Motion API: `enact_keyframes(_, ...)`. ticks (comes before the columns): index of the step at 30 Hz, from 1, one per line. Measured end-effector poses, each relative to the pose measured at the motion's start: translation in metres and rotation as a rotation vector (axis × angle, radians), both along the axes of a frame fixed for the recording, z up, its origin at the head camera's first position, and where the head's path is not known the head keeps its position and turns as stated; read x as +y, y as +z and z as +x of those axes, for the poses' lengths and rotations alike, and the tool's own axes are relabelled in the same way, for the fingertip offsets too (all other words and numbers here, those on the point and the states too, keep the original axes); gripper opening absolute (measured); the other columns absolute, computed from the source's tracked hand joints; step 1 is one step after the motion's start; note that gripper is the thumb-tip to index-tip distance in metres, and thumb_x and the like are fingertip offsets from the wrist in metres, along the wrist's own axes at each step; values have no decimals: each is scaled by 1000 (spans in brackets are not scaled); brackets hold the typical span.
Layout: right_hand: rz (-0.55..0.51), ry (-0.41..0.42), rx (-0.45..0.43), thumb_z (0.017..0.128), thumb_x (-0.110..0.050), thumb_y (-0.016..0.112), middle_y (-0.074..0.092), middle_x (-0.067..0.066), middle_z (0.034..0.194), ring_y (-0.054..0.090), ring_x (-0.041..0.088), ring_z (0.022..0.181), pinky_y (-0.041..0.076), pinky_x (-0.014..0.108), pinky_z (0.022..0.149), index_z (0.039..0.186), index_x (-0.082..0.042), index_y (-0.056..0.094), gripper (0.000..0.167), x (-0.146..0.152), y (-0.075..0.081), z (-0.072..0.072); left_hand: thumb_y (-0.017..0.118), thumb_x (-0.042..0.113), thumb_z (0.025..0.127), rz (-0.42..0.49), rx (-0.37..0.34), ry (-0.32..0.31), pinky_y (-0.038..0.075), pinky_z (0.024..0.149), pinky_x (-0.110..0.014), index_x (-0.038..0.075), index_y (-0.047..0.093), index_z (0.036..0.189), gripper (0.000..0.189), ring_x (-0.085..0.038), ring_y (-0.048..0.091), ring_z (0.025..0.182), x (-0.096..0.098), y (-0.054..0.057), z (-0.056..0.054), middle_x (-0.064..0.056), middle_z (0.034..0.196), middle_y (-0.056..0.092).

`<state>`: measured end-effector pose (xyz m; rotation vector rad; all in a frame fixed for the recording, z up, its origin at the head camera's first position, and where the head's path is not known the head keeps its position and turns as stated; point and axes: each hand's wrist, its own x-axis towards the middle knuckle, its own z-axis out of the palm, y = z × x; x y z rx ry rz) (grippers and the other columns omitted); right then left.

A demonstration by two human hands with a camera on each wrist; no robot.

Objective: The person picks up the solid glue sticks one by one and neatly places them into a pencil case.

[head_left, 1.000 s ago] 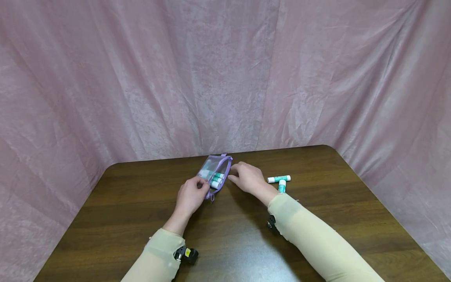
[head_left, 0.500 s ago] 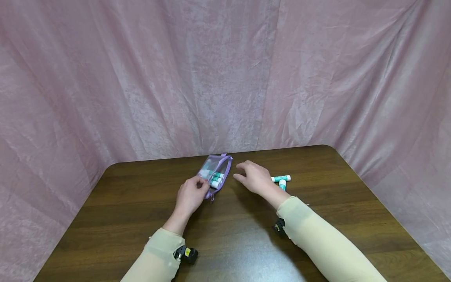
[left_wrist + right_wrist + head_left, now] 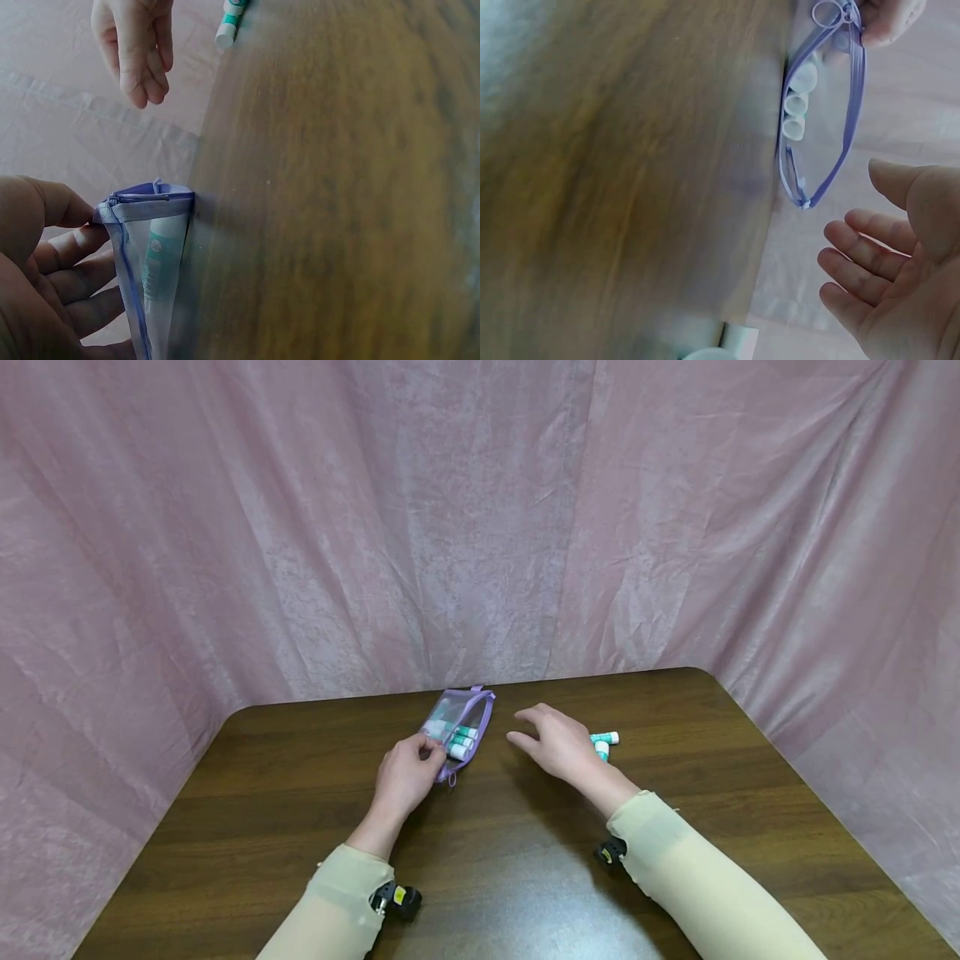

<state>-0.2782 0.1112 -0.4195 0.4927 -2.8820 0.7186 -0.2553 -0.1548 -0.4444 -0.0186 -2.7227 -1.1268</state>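
My left hand point(image 3: 405, 774) pinches the near edge of a see-through mesh pouch with purple trim point(image 3: 487, 714), thumb and forefinger at its zipper corner point(image 3: 101, 212). The pouch lies on the table with its mouth gaping toward the right. Inside are three white-and-green tubes, like glue sticks point(image 3: 461, 743), side by side, their white ends facing the opening point(image 3: 796, 103). My right hand point(image 3: 558, 745) hovers right of the pouch, fingers loosely bent and apart, holding nothing. Just beyond it, two more glue sticks point(image 3: 607, 737) lie on the table, partly hidden by that hand.
The brown wooden table point(image 3: 262, 827) carries everything. Its back edge runs close behind the pouch, with a pink curtain point(image 3: 480, 527) hanging past it. A small wrist camera point(image 3: 405, 903) sticks out from the left sleeve.
My right hand has drawn back from the pouch mouth toward the right, now covering more of the loose glue sticks. The left hand and the pouch have stayed in place.
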Motion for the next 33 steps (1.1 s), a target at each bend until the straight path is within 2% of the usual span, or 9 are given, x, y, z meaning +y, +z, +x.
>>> enact_keyframes(14,-50,-2,74,106,-38,75,72,13,136,69,34,125,55,53,102,141,-6,72,48,23,0,15,71,26,97,1,1,-3,52,77,-48,15,79,93,14,-30,66,88,0,1,0,-6,106,79)
enact_keyframes(22,-69,1,69,107,-38,74,71,13,138,68,35,128,54,55,104,142,-6,72,48,31,0,23,71,26,97,-3,5,-1,52,78,-49,16,79,93,14,-31,67,89,0,1,0,-6,107,80)
enact_keyframes(27,-81,-22,57,107,-40,73,71,10,140,70,34,124,54,62,98,143,-9,72,48,38,1,29,71,25,97,-3,2,-1,52,79,-49,16,79,92,13,-30,66,89,0,1,0,-6,107,80)
enact_keyframes(33,-81,-19,50,107,-41,73,71,9,139,73,33,115,55,63,90,144,-10,71,49,44,3,36,71,25,97,0,1,3,52,79,-49,16,78,91,13,-30,66,89,0,0,0,-6,108,80)
